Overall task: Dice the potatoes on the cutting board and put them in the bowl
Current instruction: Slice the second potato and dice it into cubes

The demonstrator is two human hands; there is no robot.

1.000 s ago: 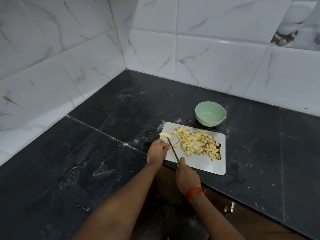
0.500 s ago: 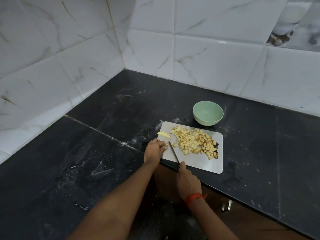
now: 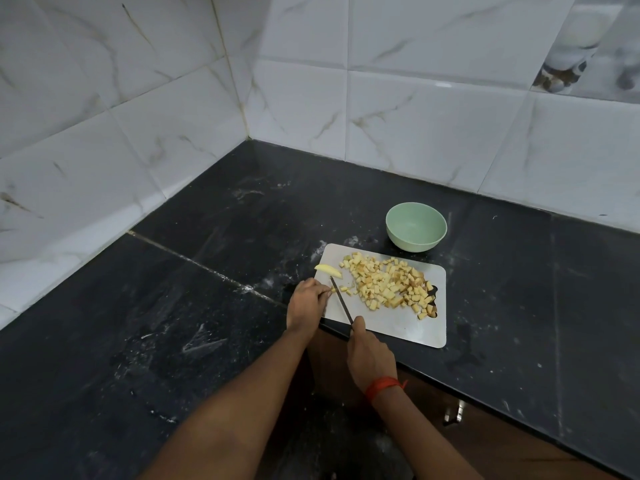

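Hands (image 3: pixel 306 299) unmoved, knife (image 3: pixel 341 299) again beside left fingertips.

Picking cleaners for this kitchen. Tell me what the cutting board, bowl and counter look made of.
Cutting board: looks like brushed steel, grey with a dull sheen; pale plastic is possible. Bowl: matte mint green, probably plastic or melamine. Counter: polished black stone, faintly veined, with a seam.

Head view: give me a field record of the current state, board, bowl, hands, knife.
cutting board: on the black counter, near its front edge
diced potato: pile on the board
uncut wedge: at the board's left edge
bowl: green, behind the board, looks empty
left hand: holds a small piece at the blade
right hand: grips the knife
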